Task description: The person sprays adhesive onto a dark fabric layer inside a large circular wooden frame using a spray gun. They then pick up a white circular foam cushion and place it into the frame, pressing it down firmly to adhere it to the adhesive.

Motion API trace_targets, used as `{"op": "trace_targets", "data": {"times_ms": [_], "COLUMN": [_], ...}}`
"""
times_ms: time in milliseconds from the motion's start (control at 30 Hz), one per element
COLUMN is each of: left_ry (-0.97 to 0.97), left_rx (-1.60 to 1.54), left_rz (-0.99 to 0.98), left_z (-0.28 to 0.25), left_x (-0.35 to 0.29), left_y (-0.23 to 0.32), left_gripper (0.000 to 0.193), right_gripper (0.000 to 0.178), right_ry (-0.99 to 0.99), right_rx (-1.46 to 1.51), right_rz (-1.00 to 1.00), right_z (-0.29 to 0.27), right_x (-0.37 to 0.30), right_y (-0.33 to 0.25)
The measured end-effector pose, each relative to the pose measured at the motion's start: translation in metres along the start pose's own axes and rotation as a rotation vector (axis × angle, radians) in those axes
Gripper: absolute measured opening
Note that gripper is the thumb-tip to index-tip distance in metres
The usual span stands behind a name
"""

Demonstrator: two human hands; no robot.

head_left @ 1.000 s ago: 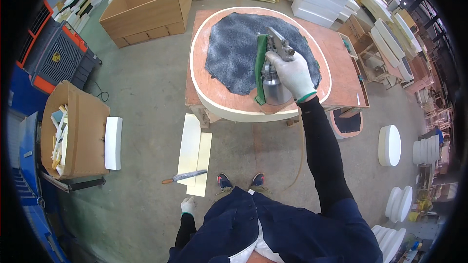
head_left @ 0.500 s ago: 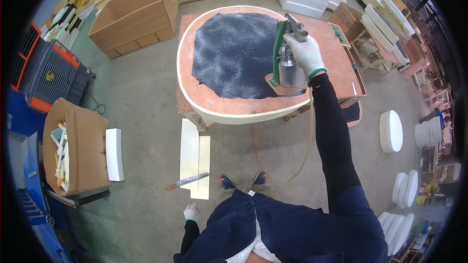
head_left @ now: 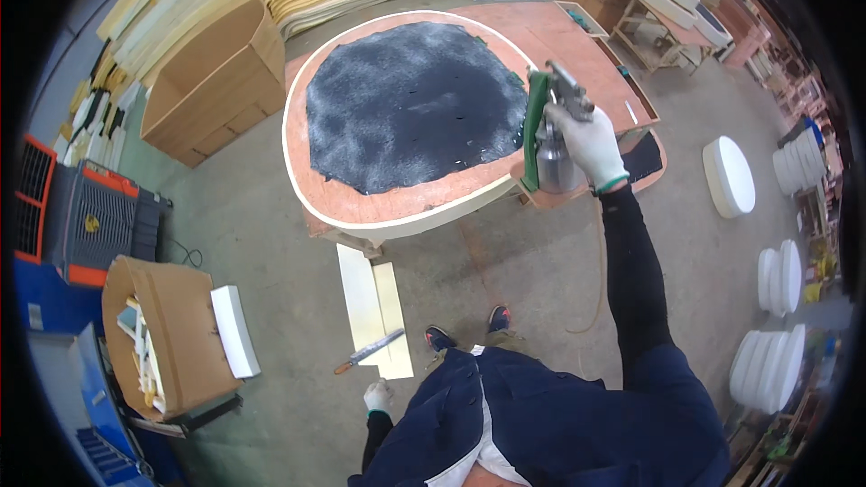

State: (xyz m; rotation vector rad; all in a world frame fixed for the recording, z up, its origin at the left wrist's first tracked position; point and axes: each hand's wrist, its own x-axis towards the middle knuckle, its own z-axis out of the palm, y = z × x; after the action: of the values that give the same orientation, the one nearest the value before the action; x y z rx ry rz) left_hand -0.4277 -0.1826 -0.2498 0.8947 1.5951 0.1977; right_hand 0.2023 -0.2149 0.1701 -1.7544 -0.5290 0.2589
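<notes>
My right hand (head_left: 591, 146), in a white glove, grips a spray gun (head_left: 570, 88) with a silver metal cup under it. A green piece (head_left: 536, 131) stands upright along the gun's left side, and a flat board shows at the cup's base. The gun is over the right front edge of a rounded wooden panel (head_left: 299, 162) with a pale rim. On that panel lies a black sheet (head_left: 424, 108) with whitish, mist-like patches, densest at its left. My left hand (head_left: 378, 395), also gloved, hangs low at my side, fingers loosely curled, with nothing visible in it.
A long-bladed knife (head_left: 370, 351) lies across pale foam strips (head_left: 390, 307) on the floor by my feet. A thin hose (head_left: 599, 280) trails below the gun. Cardboard boxes (head_left: 176, 334) and a cooler-like machine (head_left: 101, 221) stand left; white oval foam pieces (head_left: 729, 177) stand right.
The spray gun in my right hand has moved off the black sheet to the panel's right front edge. My view has turned, shifting the panel leftward. My left hand still hangs low.
</notes>
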Motion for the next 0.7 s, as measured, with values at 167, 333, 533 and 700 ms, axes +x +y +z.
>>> {"op": "trace_targets", "data": {"times_ms": [167, 333, 533, 700], "left_ry": [-0.084, -0.036, -0.073, 0.007], "left_rx": [0.369, 0.249, 0.286, 0.064], "left_rz": [0.346, 0.137, 0.264, -0.009], "left_z": [-0.002, 0.018, 0.023, 0.041], "left_x": [0.012, -0.022, -0.027, -0.043], "left_y": [-0.019, 0.003, -0.011, -0.006], "left_gripper": [0.024, 0.026, 0.024, 0.022], "right_gripper": [0.028, 0.024, 0.015, 0.026], "right_ry": [0.005, 0.143, 0.054, -0.067], "right_rx": [0.03, 0.159, 0.282, 0.179], "right_rz": [0.012, 0.029, 0.154, 0.035], "right_z": [-0.042, -0.067, -0.085, -0.079], "right_x": [-0.06, -0.1, -0.146, -0.172], "right_y": [0.015, 0.06, 0.059, 0.066]}}
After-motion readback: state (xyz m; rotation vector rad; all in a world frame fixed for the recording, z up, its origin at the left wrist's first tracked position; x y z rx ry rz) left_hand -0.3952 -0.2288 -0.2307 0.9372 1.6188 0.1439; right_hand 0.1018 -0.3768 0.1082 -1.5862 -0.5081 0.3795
